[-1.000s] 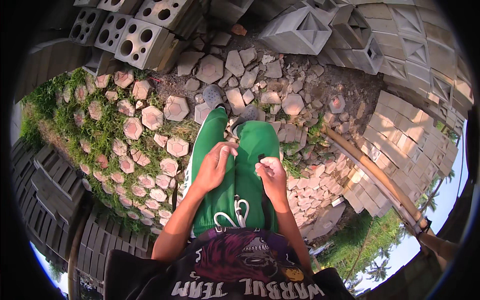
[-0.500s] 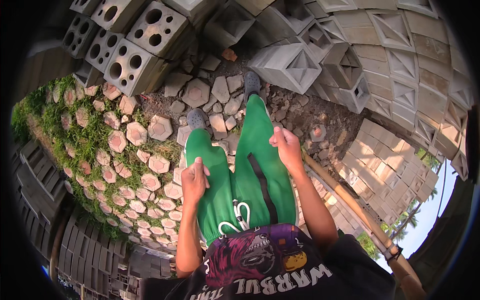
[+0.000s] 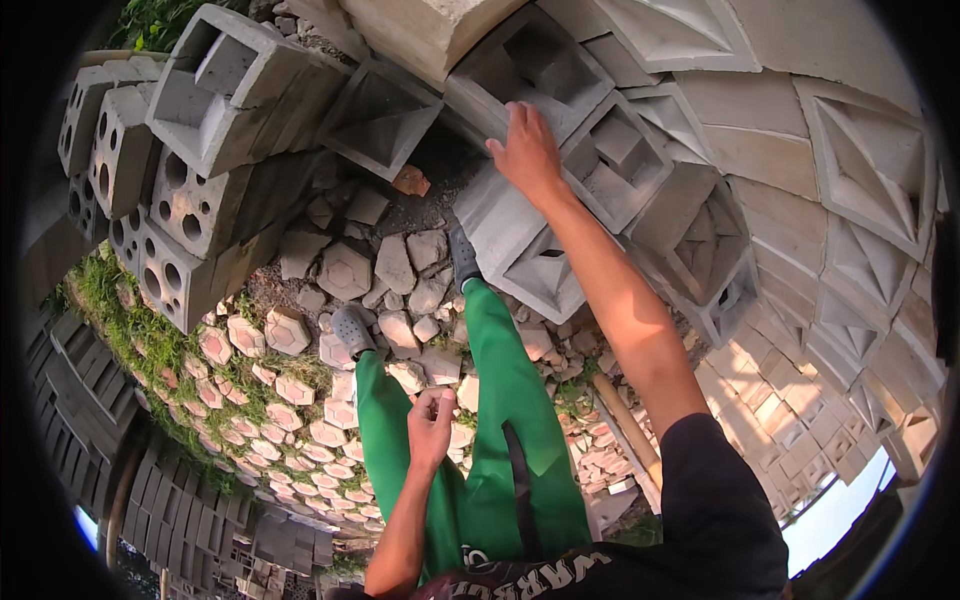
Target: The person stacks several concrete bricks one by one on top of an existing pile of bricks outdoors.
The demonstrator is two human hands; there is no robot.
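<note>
My right arm stretches forward over a stack of grey concrete vent blocks. The right hand (image 3: 528,158) has its thumb apart from its fingers and holds nothing. Its fingertips are over the edge of a hollow vent block (image 3: 480,75); whether they touch it I cannot tell. Beneath the wrist stands another vent block (image 3: 545,268) with a recessed face, beside one with a stepped opening (image 3: 615,165). My left hand (image 3: 430,428) hangs in front of my green trousers (image 3: 515,400), fingers curled in, with nothing visible in it.
Blocks with round holes (image 3: 195,205) are stacked at the left. Broken stones (image 3: 395,262) lie around my grey clogs (image 3: 352,330). Hexagonal pavers (image 3: 285,330) with grass between them spread to the left. A wall of patterned blocks (image 3: 870,160) rises at the right, near a bamboo pole (image 3: 628,430).
My right hand has reached forward from beside my thigh to the stacked blocks, and its fingers have loosened. The view has shifted nearer the stack. My left hand stays curled by my legs.
</note>
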